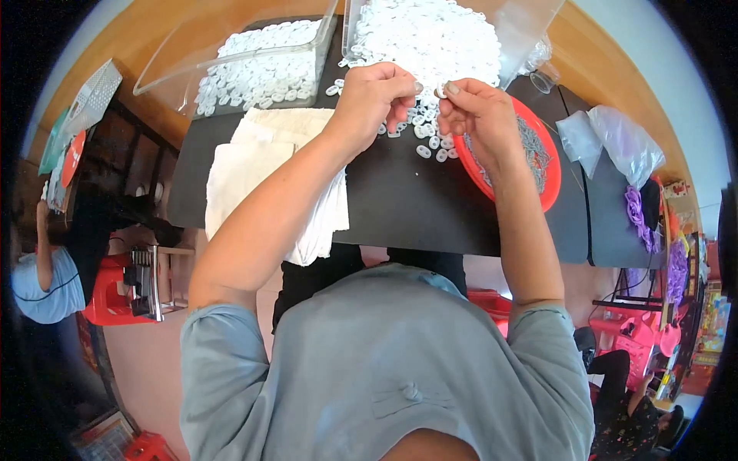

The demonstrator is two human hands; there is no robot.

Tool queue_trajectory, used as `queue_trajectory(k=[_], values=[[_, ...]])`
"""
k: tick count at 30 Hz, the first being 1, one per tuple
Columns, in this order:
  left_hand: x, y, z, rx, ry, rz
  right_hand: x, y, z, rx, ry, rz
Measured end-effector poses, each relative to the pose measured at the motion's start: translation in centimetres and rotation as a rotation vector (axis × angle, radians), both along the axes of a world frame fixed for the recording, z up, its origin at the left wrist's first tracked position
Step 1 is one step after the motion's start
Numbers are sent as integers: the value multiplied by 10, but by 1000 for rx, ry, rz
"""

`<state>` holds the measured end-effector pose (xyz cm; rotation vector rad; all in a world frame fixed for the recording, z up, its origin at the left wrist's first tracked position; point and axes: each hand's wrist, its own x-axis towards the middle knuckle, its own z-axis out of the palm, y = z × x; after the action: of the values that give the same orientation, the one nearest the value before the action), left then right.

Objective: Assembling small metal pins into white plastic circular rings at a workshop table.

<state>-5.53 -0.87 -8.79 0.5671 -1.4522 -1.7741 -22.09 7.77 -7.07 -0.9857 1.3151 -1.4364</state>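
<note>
Over the table, my left hand (375,98) is closed, thumb and fingertips pinched together. A short gap away, my right hand (483,117) holds a similar pinch near the rim of a red basin (550,198). Whatever either pinch holds is too small to make out. Inside the basin lie many thin grey pieces (533,152), their kind unclear. Beyond and below my hands spreads a big heap of small white oval plastic pieces (427,34), with holes in them. Several loose ovals (423,151) lie between my hands on the dark tabletop.
A clear plastic tub (317,65) with more white ovals stands at the far left. Folded cream cloths (246,173) lie under my left forearm. Clear plastic bags (626,146) rest at the right. Another person (50,284) sits at the left, and a further person (626,407) at the lower right.
</note>
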Motion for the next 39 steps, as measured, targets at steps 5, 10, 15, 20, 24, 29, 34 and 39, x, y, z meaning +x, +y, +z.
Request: queue_trajectory(k=[5,10,15,20,24,29,34,39], values=[[-3,5,0,10,-23,-7,1,1,0,-18,1,-3],[-3,6,0,3,-37,1,7,2,1,-50,40,-13],[-4,9,-1,15,-56,10,16,4,2,-46,97,-40],[-3,8,-1,-7,-46,-36,13,5,0,-84,153,-18],[-5,11,4,11,93,-72,5,5,5,-79,103,-9],[-1,7,4,-70,112,-165,-1,9,8,-77,65,170],[1,7,4,-130,93,-175,7,12,9,-27,-52,191],[0,12,5,-173,83,-102,9,13,5,-43,-138,253]])
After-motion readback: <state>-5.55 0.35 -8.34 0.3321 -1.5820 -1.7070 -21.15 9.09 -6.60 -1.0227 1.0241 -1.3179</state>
